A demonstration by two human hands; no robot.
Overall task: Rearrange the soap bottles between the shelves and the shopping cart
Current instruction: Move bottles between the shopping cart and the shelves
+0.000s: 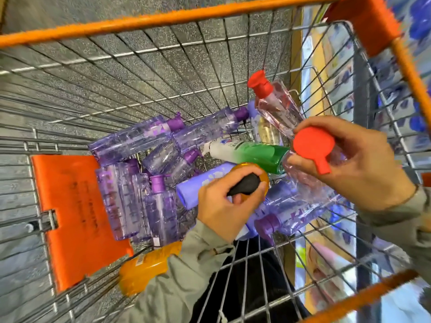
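Your left hand [224,206] gripped the amber bottle [264,178] by its black cap [245,184], right hand [354,157] clamped the red-capped pink bottle [305,183]: top grips, likely for lifting out of the shopping cart [163,19], above piled purple bottles [133,141].

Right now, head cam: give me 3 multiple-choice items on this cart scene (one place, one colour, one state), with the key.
1. Where is the green-and-white bottle?
A) lying in the shopping cart
B) upright on a shelf
C) on the floor

2. What colour is the cap of the clear pink bottle that the right hand holds?
A) purple
B) red
C) black

3. What is the left hand doing?
A) hanging open
B) gripping the orange bottle at its black cap
C) resting on the rim

Key:
1 A, it lies on its side among the purple bottles.
2 B, the round red cap faces the camera.
3 B, the fingers curl round the cap end.
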